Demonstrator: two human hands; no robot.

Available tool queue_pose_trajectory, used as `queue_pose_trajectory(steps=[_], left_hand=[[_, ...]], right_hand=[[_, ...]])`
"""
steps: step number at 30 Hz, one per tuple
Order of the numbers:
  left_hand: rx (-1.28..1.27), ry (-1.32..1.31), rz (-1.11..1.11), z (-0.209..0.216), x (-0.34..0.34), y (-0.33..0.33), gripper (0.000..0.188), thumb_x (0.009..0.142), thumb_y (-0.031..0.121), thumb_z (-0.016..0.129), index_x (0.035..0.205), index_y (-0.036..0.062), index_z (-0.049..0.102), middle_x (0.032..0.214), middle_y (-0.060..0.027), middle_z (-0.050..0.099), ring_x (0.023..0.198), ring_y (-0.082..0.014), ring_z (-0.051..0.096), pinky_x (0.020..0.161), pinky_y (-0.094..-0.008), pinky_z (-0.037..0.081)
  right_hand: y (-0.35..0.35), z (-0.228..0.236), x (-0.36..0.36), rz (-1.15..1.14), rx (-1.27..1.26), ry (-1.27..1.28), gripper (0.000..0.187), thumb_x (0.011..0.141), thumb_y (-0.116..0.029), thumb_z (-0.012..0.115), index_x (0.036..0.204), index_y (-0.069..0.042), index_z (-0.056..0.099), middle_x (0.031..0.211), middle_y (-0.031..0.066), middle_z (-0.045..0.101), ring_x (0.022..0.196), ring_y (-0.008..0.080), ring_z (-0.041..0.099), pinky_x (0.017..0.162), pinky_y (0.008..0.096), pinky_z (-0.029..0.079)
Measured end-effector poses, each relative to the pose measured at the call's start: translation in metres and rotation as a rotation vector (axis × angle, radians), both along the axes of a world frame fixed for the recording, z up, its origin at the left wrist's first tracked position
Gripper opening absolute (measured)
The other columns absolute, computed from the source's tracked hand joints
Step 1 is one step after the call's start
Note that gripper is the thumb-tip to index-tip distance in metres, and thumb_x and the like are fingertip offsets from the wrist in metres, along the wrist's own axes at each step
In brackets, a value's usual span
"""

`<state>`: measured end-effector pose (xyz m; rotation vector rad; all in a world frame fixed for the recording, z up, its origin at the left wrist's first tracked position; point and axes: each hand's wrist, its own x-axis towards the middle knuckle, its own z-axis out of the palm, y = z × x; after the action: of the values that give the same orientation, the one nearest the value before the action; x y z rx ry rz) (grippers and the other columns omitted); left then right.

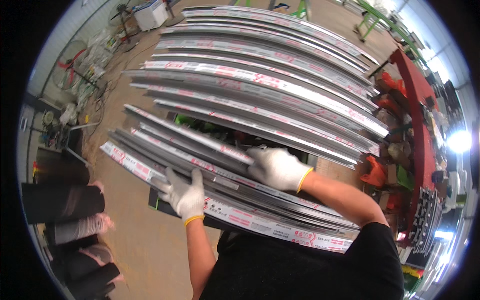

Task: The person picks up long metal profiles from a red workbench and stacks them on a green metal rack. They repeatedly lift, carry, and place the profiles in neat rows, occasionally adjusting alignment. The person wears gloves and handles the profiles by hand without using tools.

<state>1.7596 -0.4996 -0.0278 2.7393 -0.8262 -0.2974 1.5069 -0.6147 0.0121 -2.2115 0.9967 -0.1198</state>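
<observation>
Long grey metal profiles with white, red-printed film lie side by side in front of me. My left hand (184,194), in a white knit glove with a yellow cuff, rests on the nearest profile (260,223), fingers spread over its edge. Farther right, my right hand (280,169), gloved the same way, is closed around a profile (187,131) that slants from the left toward it. Its fingertips are partly hidden and slightly blurred. Between the two hands lie more profiles (200,162), close together. A dark gap with green parts (187,121) shows beyond the held profile.
A wide batch of similar profiles (280,85) spreads across the far side. At the right stands a red rack (417,115) with orange bags (374,171) and boxes beside it. Dark wrapped rolls (65,202) lie at the left. A fan (70,65) stands near the left wall.
</observation>
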Motion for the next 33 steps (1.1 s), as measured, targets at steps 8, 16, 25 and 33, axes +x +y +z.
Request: queue_pose_trajectory(steps=[8, 16, 25, 33], left_hand=[[-0.13, -0.06, 0.0, -0.038, 0.014, 0.008, 0.083, 0.104, 0.054, 0.062, 0.173, 0.0143, 0.036, 0.179, -0.0352, 0.013, 0.158, -0.0634, 0.026, 0.128, -0.0625, 0.035], [0.041, -0.085, -0.035, -0.027, 0.015, 0.003, 0.088, 0.102, 0.059, 0.066, 0.175, 0.0205, 0.034, 0.182, -0.0293, 0.013, 0.161, -0.0609, 0.023, 0.124, -0.0626, 0.042], [-0.007, 0.126, 0.127, 0.014, -0.004, -0.012, 0.108, 0.088, 0.056, 0.08, 0.176, 0.0186, 0.03, 0.184, -0.0265, 0.005, 0.16, -0.0599, 0.027, 0.124, -0.0614, 0.043], [-0.077, 0.086, 0.125, 0.004, -0.002, -0.007, 0.111, 0.093, 0.049, 0.074, 0.175, 0.0019, 0.017, 0.184, -0.0254, 0.007, 0.159, -0.0583, 0.031, 0.124, -0.0595, 0.045]], right_hand=[[0.061, -0.021, 0.019, 0.104, 0.022, -0.057, 0.046, 0.104, -0.027, 0.067, 0.137, 0.004, 0.058, 0.116, 0.0283, 0.072, 0.108, 0.0458, 0.073, 0.09, 0.0552, 0.061], [0.085, -0.024, 0.019, 0.153, -0.084, -0.152, 0.065, 0.094, -0.029, 0.076, 0.149, 0.0, 0.057, 0.137, 0.0259, 0.063, 0.121, 0.0445, 0.066, 0.103, 0.054, 0.058], [0.024, -0.029, 0.003, -0.086, -0.149, -0.267, 0.033, 0.099, -0.022, 0.07, 0.126, -0.004, 0.075, 0.119, 0.0202, 0.074, 0.114, 0.0413, 0.071, 0.099, 0.0514, 0.059], [-0.019, -0.041, -0.028, -0.24, -0.233, -0.033, 0.037, 0.094, -0.019, 0.073, 0.128, -0.005, 0.074, 0.121, 0.0202, 0.073, 0.115, 0.0381, 0.07, 0.099, 0.051, 0.06]])
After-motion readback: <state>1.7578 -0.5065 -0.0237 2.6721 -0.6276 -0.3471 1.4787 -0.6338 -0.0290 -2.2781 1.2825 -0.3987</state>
